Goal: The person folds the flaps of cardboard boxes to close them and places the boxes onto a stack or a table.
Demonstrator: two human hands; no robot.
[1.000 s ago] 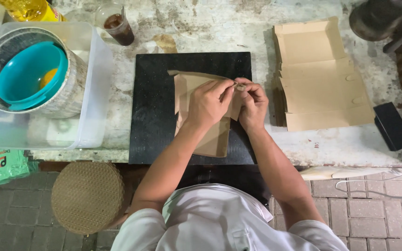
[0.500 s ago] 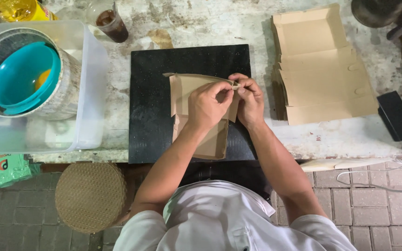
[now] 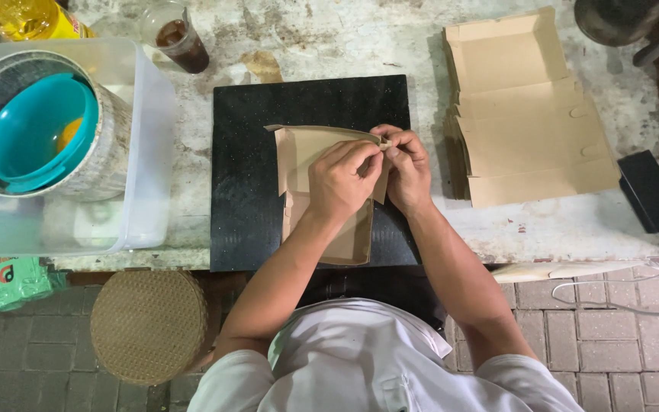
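Note:
A partly folded brown cardboard box [image 3: 306, 156] lies on a black square slab [image 3: 249, 168] in the middle of the worktop. My left hand [image 3: 342, 179] and my right hand [image 3: 406, 164] meet at the box's far right corner, and both pinch the cardboard flap there. My left hand covers much of the box's middle. The box's near end sticks out below my wrists, towards the slab's front edge.
A stack of flat unfolded cardboard boxes [image 3: 524, 114] lies to the right. A black device with a cable [image 3: 650, 191] sits at the right edge. Left stands a clear plastic tub [image 3: 143, 145] holding a metal pot with a teal bowl [image 3: 36, 133]. A cup [image 3: 181, 38] stands behind. A woven stool [image 3: 146, 324] is below.
My hands stay pinched on the same corner of the box; the fingers have shifted slightly along the flap. The view has drifted a little.

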